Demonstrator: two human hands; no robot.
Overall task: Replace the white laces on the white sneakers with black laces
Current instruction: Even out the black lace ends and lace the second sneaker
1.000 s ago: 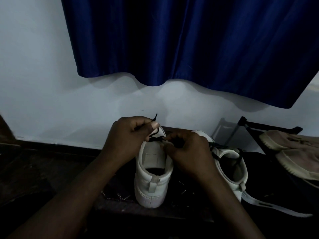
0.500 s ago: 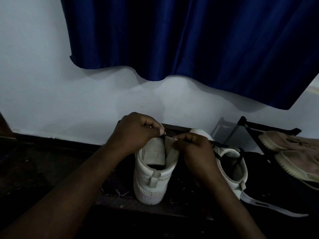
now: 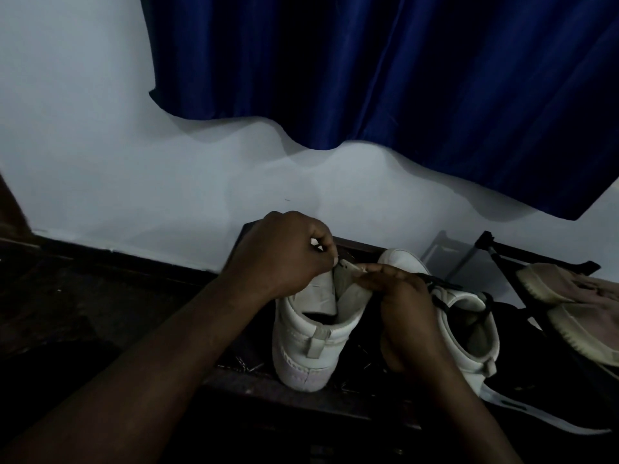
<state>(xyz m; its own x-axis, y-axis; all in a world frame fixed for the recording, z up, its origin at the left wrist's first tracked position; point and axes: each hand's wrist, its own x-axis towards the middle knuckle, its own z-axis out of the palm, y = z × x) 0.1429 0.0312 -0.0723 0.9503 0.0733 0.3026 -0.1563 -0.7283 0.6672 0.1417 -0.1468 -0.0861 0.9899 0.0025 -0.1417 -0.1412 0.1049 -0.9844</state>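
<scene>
A white sneaker (image 3: 311, 346) stands heel toward me on a dark low surface (image 3: 301, 400). My left hand (image 3: 284, 256) is curled over its upper left side, its fingertips pinching at the top of the tongue; whether they hold the black lace is hidden. My right hand (image 3: 402, 309) pinches the right flap of the same sneaker near the top eyelets. A second white sneaker (image 3: 469, 316) stands to the right, threaded with a black lace (image 3: 442, 289).
A blue curtain (image 3: 402, 78) hangs over the white wall behind. At the right, a black rack (image 3: 522, 262) carries beige shoes (image 3: 576, 303). A white strip (image 3: 536, 413) lies by the right sneaker. Small metal bits are scattered around the left sneaker's heel.
The black lace end seen above my left hand a second ago is out of sight. Both hands have closed in on the sneaker's top, and the sneaker has tilted slightly.
</scene>
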